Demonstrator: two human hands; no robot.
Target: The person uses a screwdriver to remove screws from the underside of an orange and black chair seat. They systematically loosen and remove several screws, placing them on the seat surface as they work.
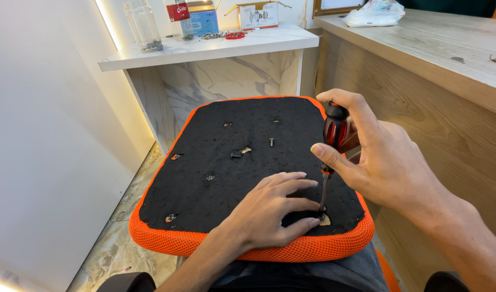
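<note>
An upturned chair seat (215, 135), black underneath with an orange mesh rim, rests on my lap. My right hand (383, 162) grips a red-and-black screwdriver (333, 135) held upright, its tip set in a hole (323, 219) at the seat's near right corner. My left hand (269, 208) lies flat on the black underside, fingers spread, fingertips steadying the screwdriver shaft by that hole. Loose screws (271, 141) lie near the seat's middle, and several other screw holes (171, 218) dot the black surface.
A white marble-look shelf (167, 54) stands behind the seat with glass jars (142, 24), small boxes (256, 15) and scattered hardware. A wooden counter (421, 38) runs along the right, holding a plastic bag (375, 13). A white wall closes the left; a tiled floor lies below.
</note>
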